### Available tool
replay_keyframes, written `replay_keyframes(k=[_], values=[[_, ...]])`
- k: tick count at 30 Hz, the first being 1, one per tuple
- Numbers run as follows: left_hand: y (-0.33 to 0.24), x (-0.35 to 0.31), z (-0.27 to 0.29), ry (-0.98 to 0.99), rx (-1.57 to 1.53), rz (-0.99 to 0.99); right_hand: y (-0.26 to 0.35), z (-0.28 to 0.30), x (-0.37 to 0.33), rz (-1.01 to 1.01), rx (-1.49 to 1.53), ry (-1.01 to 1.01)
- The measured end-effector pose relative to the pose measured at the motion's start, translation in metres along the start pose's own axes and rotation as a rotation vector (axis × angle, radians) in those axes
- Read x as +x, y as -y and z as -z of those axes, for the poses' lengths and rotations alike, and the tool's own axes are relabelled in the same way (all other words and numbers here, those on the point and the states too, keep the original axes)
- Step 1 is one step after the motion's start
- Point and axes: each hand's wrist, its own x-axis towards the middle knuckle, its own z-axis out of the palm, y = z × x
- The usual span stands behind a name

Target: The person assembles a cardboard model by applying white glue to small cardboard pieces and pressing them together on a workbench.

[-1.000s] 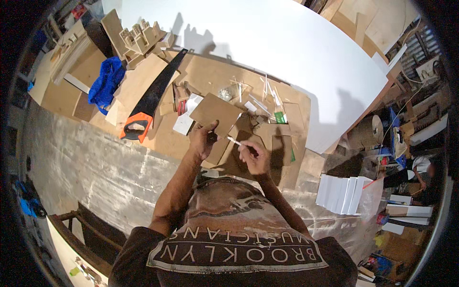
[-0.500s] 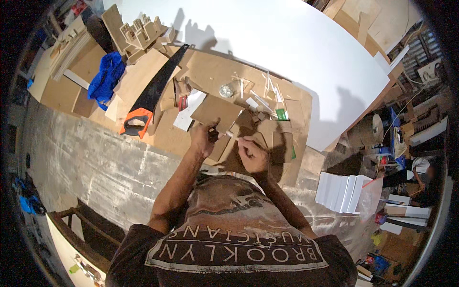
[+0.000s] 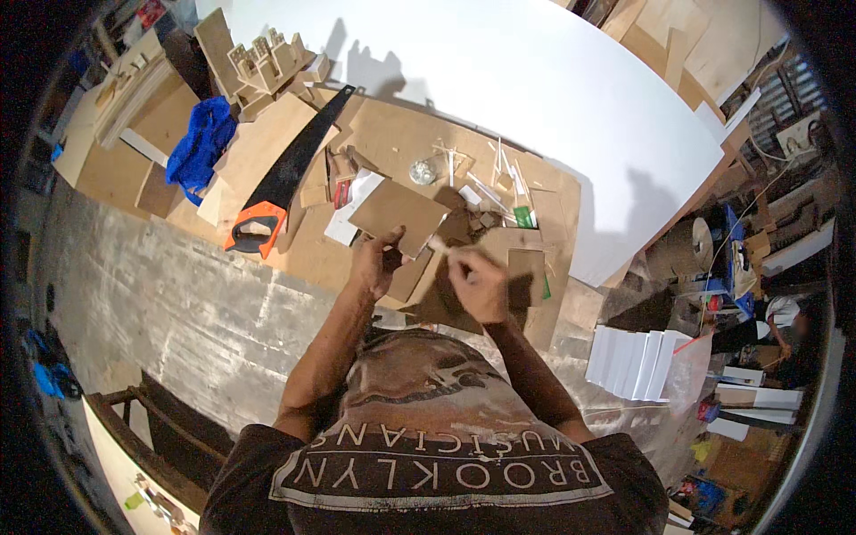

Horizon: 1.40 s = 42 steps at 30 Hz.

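Observation:
My left hand (image 3: 378, 260) is closed on the near edge of a flat brown board (image 3: 396, 214), thumb on its upper face. The board is held over the workbench, in front of my chest. My right hand (image 3: 479, 283) pinches a small pale stick (image 3: 440, 246), somewhat blurred, whose tip meets the board's right edge. Beyond the board stands a small clear container (image 3: 423, 171) with whitish contents. Under the board's left side lies a white sheet (image 3: 341, 225), and another brown panel (image 3: 406, 272) rests below it.
An orange-handled handsaw (image 3: 290, 169) lies on the left of the bench (image 3: 557, 192), beside a blue cloth (image 3: 200, 147). Thin white strips (image 3: 506, 174) and offcuts are scattered at right. A large white panel (image 3: 535, 80) spans the back. White boards (image 3: 633, 361) stand at right; a person (image 3: 785, 312) is farther off.
The board has shifted slightly left in my left hand. My right hand has moved a little to the right, with the stick's tip still by the board's right edge.

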Motion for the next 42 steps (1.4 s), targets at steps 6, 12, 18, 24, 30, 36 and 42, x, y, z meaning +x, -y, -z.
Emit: replay_keyframes(k=[6, 12, 18, 24, 30, 36, 42], values=[[0.001, 0.002, 0.009, -0.001, 0.057, 0.018, -0.032, 0.003, 0.021, -0.192, 0.131, -0.136], [-0.003, -0.006, -0.004, -0.050, 0.058, -0.037, -0.023, 0.000, 0.006, -0.177, 0.100, 0.028], [0.003, 0.004, -0.001, -0.037, 0.044, -0.043, -0.016, 0.000, 0.014, -0.049, 0.120, -0.090], [0.002, 0.007, 0.009, 0.051, 0.040, 0.001, 0.005, 0.006, 0.009, 0.067, -0.056, 0.096], [0.004, 0.009, 0.010, 0.050, 0.082, -0.024, -0.019, 0.012, 0.020, -0.216, 0.048, -0.090], [0.000, 0.000, 0.000, -0.008, 0.104, -0.026, -0.028, 0.012, 0.024, -0.114, 0.023, -0.039], [-0.001, -0.007, 0.001, -0.042, 0.121, -0.037, 0.021, 0.001, -0.001, 0.049, -0.030, 0.124]])
